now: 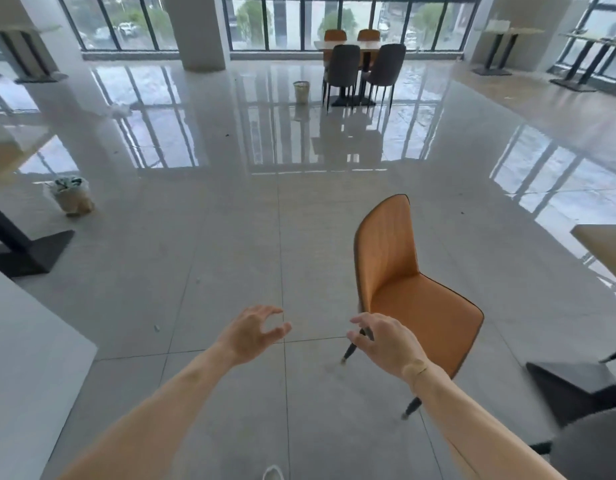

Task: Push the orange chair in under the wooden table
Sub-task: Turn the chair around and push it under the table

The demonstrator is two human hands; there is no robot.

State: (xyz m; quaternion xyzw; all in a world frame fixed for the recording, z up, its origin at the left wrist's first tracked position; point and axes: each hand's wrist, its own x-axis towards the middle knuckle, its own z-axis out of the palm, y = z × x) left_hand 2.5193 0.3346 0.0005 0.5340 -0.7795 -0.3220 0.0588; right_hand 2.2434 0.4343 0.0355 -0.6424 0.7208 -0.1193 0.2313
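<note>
outstretched over the grey tiled floor (230, 237), you are reaching both bare arms forward in a glass-walled dining hall. your left hand (253, 332) is hovering with fingers loosely curled and thumb apart, gripping nothing. your right hand (386, 342) is hanging just in front of the orange chair (403, 282), fingers spread and relaxed, holding nothing; whether it is touching the seat edge cannot be told from this angle. the orange chair is standing upright on dark legs, its back toward the middle of the room and its seat facing the right, where the corner of a wooden table (604, 251) is showing at the frame's edge (the chair is standing apart from it, not yet under the top). a black table base (573, 386) and a grey chair back (597, 445) are sitting at lower right. a white counter (26, 358) is filling the lower left beside another black base (26, 251). two bins, one near left (71, 197) and one far (301, 91), are standing on the tiles, and a distant table set (358, 64) with grey and orange chairs is waiting by the windows (299, 22).
</note>
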